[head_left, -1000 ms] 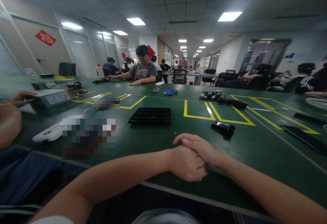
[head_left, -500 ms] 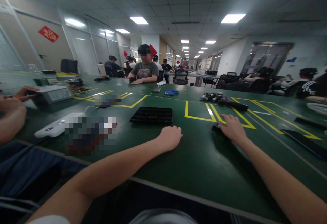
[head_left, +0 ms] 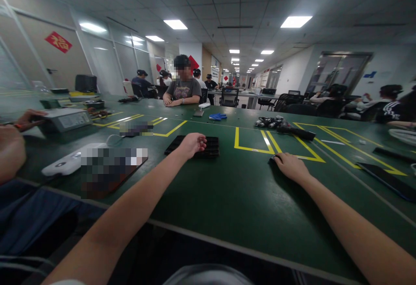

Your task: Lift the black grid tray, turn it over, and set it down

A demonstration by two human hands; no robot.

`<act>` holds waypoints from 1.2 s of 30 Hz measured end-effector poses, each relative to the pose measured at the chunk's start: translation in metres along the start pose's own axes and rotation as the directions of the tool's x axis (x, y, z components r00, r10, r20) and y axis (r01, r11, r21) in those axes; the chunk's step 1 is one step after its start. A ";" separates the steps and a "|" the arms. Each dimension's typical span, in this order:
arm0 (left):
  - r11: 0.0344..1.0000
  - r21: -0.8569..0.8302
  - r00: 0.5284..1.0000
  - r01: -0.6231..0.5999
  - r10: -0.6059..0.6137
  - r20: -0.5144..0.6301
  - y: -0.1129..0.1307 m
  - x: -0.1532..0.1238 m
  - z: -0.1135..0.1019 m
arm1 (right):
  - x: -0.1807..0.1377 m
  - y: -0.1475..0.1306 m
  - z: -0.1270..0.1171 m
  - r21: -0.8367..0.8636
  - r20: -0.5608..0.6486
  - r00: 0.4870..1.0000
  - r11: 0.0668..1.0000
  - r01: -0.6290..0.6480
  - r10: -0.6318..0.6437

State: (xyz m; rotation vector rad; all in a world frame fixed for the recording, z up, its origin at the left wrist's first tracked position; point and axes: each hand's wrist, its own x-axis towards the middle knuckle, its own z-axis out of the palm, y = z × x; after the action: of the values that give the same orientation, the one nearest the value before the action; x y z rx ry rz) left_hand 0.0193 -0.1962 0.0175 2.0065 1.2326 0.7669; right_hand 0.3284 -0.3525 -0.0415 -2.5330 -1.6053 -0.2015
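Observation:
My left hand (head_left: pixel 193 142) reaches out over the black tray (head_left: pixel 211 146) in the middle of the green table (head_left: pixel 227 198). Its fingers are curled down onto the tray's top, and whatever is under them is hidden. My right hand (head_left: pixel 290 166) lies palm down on a small black part (head_left: pixel 272 158) just below the yellow floor-tape box. Its fingers are closed over the part, and only the part's left end shows.
A white device (head_left: pixel 63 163) and a blurred-out item lie at the left, beside another person's arm (head_left: pixel 11 150) and a grey meter (head_left: pixel 65 120). Black connectors (head_left: pixel 269 122), a blue glove (head_left: pixel 217 116) and dark flat strips (head_left: pixel 386 176) lie further off. Other people sit across the table.
My hands were clasped together near the table edge, then parted. The left hand went forward onto the black tray. The right hand moved right onto the small black part.

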 end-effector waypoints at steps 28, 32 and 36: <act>0.601 0.796 0.984 -0.076 -0.081 0.156 -0.033 0.018 -0.012 | 0.003 0.023 -0.010 0.060 0.179 0.984 0.998 -0.010 -0.001; 0.627 0.775 0.995 -0.075 0.000 0.096 -0.025 0.005 0.004 | -0.001 0.006 -0.010 0.083 0.112 0.988 0.992 0.094 -0.103; 0.749 0.627 0.977 -0.214 0.181 0.117 -0.007 -0.020 0.032 | -0.015 -0.035 -0.010 0.376 0.004 0.976 0.905 0.201 -0.218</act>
State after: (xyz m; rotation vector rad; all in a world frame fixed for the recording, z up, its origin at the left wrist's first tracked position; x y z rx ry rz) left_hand 0.0321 -0.2192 -0.0104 2.7276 1.3899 0.4023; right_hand 0.2895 -0.3529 -0.0335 -2.0936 -1.7389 0.1341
